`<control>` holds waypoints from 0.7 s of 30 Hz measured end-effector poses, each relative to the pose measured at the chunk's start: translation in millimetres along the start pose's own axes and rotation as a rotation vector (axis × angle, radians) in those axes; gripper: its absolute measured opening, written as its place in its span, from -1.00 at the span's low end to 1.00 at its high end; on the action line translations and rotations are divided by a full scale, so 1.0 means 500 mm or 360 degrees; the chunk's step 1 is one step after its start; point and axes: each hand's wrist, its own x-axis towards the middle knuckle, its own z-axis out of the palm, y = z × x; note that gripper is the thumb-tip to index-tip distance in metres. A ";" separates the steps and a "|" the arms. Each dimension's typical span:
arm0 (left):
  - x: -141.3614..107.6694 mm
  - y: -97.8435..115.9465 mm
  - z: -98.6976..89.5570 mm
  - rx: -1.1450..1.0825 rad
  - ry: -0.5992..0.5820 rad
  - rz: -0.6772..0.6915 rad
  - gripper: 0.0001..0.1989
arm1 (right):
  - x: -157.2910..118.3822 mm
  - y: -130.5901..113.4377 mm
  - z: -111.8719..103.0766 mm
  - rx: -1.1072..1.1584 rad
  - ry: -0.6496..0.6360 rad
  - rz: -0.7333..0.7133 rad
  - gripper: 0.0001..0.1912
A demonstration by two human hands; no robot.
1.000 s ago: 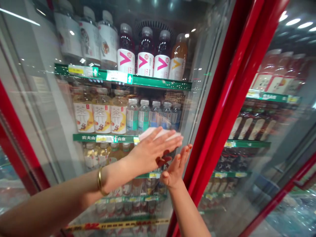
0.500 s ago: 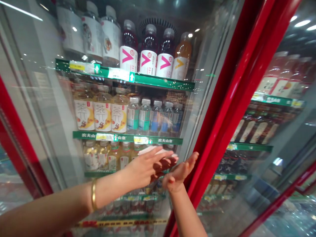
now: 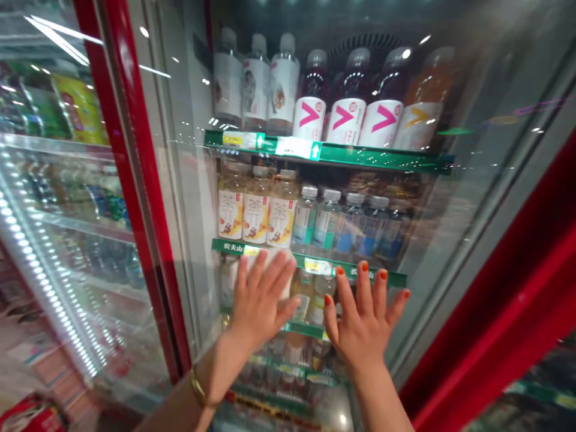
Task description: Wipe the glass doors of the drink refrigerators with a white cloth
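I observe the left hand's [image 3: 260, 305] grip slightly spread, flat over a white cloth [image 3: 285, 289] at the glass door [image 3: 477, 108]; right hand [image 3: 365, 324], at its three o'clock, fingers spread wide, glass contact undetermined.

A red upright [image 3: 143, 150] stands left of centre; beyond it, a neighbouring drinks cooler [image 3: 81, 224] has pale shelves [image 3: 58, 146] and a slanting strip of bright white LEDs [image 3: 39, 276]. Streaked light reflections [image 3: 58, 41] cross the upper left.
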 end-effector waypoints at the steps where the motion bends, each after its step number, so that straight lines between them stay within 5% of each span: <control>1: -0.040 0.005 0.010 0.0025 0.0002 0.0070 -0.18 | -0.003 0.001 0.002 0.0000 0.0006 0.0003 -0.22; 4: -0.107 -0.046 0.013 0.0120 0.0048 -0.0317 -0.15 | -0.009 0.006 0.001 0.0013 0.0008 0.0021 -0.23; 6: -0.078 -0.098 -0.005 0.0158 0.0118 -0.0635 -0.16 | -0.012 0.007 -0.001 0.0026 0.0000 0.0043 -0.22; 8: -0.013 -0.119 -0.021 0.0144 0.0183 -0.0726 -0.19 | -0.014 0.007 0.000 0.0036 -0.0003 0.0062 -0.22; 11: 0.043 -0.068 -0.019 0.0058 0.0106 -0.0469 -0.17 | -0.014 0.007 0.002 0.0037 -0.0004 0.0060 -0.22; 15: -0.066 0.009 0.012 0.0018 -0.0029 -0.0078 -0.13 | -0.010 0.007 -0.001 0.0015 -0.0004 0.0027 -0.23; 18: -0.141 -0.042 0.019 0.0023 0.0000 -0.0450 -0.16 | -0.007 0.007 -0.003 0.0007 -0.0011 0.0000 -0.25; 21: -0.089 -0.110 0.006 -0.0048 0.0218 -0.0927 -0.21 | -0.005 0.005 -0.003 -0.0001 0.0002 -0.0008 -0.28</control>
